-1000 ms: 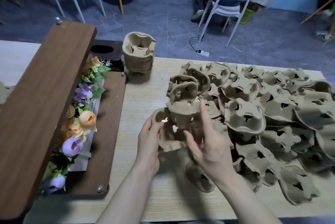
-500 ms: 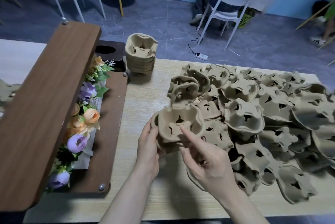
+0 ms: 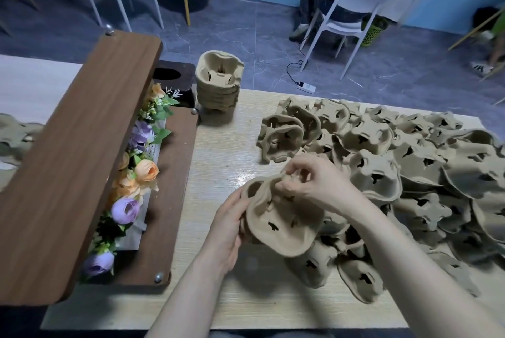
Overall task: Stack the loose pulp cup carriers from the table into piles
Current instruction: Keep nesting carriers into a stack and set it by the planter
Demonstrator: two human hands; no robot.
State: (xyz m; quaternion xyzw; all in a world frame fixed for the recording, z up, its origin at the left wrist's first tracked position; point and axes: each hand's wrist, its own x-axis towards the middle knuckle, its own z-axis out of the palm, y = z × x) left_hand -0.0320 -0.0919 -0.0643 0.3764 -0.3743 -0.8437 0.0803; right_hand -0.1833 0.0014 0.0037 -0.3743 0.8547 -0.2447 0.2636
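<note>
Pulp cup carriers, brown and moulded with cross-cut cup holes, lie loose in a heap (image 3: pixel 410 173) across the right half of the pale wooden table (image 3: pixel 218 141), and a short nested bundle (image 3: pixel 278 217) is held above the table's near middle, where half a second ago a single carrier was being turned over it. Now the left hand (image 3: pixel 229 225) grips the bundle's left rim with fingers curled round it, while the right hand (image 3: pixel 314 182) has come over the top and pinches the far rim, thumb and fingertips together. Judging by this, another carrier is seated, and the finished pile (image 3: pixel 218 83) at the far edge awaits more.
</note>
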